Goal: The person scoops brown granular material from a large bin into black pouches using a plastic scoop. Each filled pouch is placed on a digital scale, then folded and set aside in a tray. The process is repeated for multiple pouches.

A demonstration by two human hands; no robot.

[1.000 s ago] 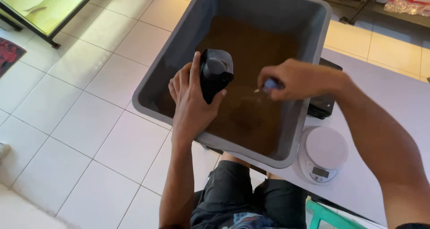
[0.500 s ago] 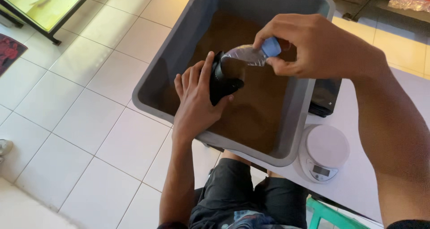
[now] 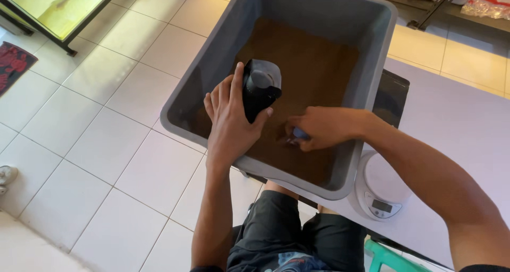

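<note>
My left hand [image 3: 229,120] grips a black pouch-like container [image 3: 258,88], held upright over a large grey tub [image 3: 366,91] that is filled with brown powder [image 3: 303,75]. My right hand [image 3: 317,127] is down inside the tub, closed on a small scoop with a blue handle [image 3: 298,135], its tip at the powder surface. The scoop's bowl is mostly hidden by my fingers.
A small white kitchen scale [image 3: 378,187] sits on the pale table [image 3: 457,123] right of the tub, with a black object [image 3: 392,94] behind it. White floor tiles [image 3: 106,144] lie to the left. A teal stool [image 3: 390,258] and my dark shorts [image 3: 287,240] are below.
My right hand was raised, tipping the scoop over the black container's mouth; it has since dropped back into the brown powder. My left hand and the container stayed nearly still.
</note>
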